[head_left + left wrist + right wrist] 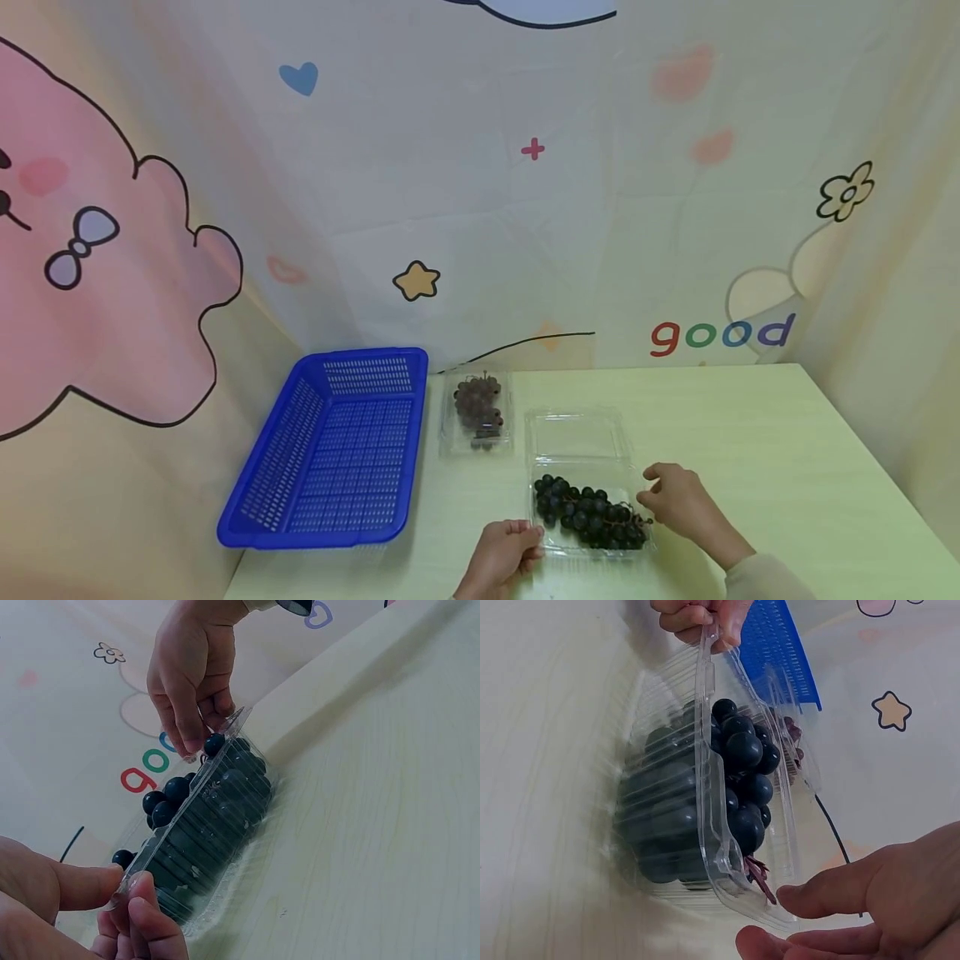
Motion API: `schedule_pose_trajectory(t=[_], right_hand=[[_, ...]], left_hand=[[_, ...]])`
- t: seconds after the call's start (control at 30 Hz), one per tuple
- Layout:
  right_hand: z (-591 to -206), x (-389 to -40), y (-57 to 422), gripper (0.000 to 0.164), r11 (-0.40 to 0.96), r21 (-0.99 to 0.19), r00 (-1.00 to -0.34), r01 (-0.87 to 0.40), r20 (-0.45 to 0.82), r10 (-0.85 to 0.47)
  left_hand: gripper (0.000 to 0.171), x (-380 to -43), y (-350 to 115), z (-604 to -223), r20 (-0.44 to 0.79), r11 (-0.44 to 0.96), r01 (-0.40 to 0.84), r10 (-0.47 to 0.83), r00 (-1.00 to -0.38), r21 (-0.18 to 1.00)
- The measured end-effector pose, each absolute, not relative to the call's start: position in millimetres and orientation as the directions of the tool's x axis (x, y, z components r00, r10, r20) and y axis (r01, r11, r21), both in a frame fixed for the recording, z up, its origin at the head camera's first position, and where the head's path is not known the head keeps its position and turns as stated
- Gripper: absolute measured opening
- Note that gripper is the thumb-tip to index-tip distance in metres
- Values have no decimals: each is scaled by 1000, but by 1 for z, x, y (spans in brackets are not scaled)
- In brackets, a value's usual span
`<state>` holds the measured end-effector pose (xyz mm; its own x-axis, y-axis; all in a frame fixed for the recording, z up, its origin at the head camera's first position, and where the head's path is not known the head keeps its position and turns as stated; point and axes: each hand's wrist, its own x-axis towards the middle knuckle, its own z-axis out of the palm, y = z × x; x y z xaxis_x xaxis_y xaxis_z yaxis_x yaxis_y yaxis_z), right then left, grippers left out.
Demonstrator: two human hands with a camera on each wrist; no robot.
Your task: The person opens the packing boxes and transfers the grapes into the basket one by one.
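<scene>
A bunch of dark grapes (588,515) lies in a clear plastic clamshell box (557,550). Its lid (577,435) is folded back flat on the table. At the box's front left corner, my left hand (501,552) pinches the rim between thumb and fingers, plain in the left wrist view. My right hand (681,504) is at the right edge, close to the grape stem (759,877). In the right wrist view its thumb (832,889) and fingers stand apart with nothing gripped; whether the thumb tip touches the stem I cannot tell.
To the left stands a blue plastic basket (416,450) with nothing visible inside. Between it and the open box, farther back, sits another clear box (450,442) holding reddish grapes (477,402). A printed curtain (480,200) hangs behind the pale table (750,433).
</scene>
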<state>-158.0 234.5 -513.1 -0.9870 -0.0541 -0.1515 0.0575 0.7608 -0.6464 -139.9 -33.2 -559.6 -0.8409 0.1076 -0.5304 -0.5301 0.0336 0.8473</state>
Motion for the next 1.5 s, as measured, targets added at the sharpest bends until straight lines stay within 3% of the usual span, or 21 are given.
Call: schedule_pose_trajectory(t=[0.3,0.77,0.93,1.17,1.33,1.5], right_hand=[[-517,-155,227,41,736,-669,-984,103,-177,-23],[-514,-156,228,39,741,-663,-982,105,-188,-29],[-513,-156,228,39,737,-667,-980,114,-195,-25],[-513,-155,227,39,731,-670,-979,127,-203,-16],[-513,-155,227,39,731,-669,-977,134,-211,-14],[-513,-155,226,40,730,-670,-976,138,-216,-14]], left_hand=[[7,-140,-33,-561,-524,30,-525,122,-843,851],[9,-138,-32,-556,-427,80,-420,101,-899,904],[19,-138,-33,-552,-395,125,-383,97,-913,915],[37,-136,-30,-546,-205,296,-194,4,-979,935],[34,-134,-24,-530,-101,426,-105,-33,-994,899],[27,-132,-18,-512,-2,460,-1,2,-1000,888]])
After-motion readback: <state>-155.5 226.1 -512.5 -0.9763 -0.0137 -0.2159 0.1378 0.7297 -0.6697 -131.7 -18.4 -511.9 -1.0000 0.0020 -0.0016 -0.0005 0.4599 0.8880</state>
